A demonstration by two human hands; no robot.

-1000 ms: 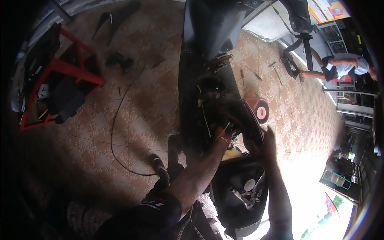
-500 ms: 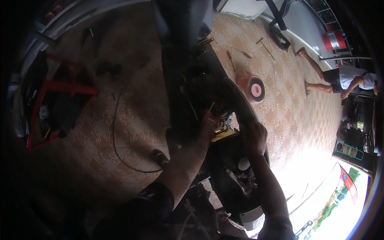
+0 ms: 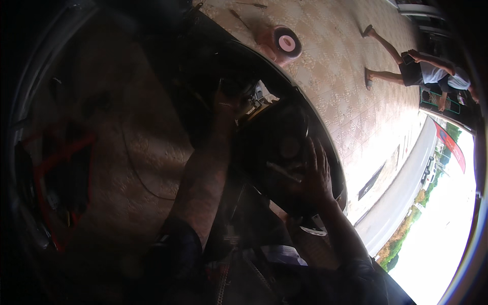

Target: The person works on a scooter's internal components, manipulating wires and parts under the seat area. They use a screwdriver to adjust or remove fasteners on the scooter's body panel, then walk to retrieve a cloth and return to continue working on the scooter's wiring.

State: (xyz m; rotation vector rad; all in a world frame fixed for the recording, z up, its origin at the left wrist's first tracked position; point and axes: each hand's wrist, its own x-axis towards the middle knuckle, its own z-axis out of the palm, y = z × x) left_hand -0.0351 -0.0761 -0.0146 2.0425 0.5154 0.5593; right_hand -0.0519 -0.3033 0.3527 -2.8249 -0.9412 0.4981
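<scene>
A dark vehicle body, motor-scooter-like (image 3: 333, 147), stretches before me, with an opening that shows light metal parts (image 3: 259, 99) and a yellowish edge. My left hand (image 3: 227, 96) reaches into the shadow on the left side of that opening. Its fingers are lost in the dark, so what they touch or hold cannot be made out. My right hand (image 3: 317, 175) is open over the dark rear part of the body, inside its right rim, fingers stretched apart and holding nothing. A faint round shape (image 3: 290, 147) lies left of its fingertips.
A pinkish round stool (image 3: 287, 43) stands on the tiled floor beyond the body, near a screwdriver-like tool (image 3: 239, 18). At left are a red metal frame (image 3: 66, 147) and a thin cable (image 3: 134, 175). Another person (image 3: 427, 71) walks at upper right; a road lies outside.
The whole view has swung toward the right and rear. My right hand has left the body's right rim, moved rearward and spread its fingers. The other person has walked on.
</scene>
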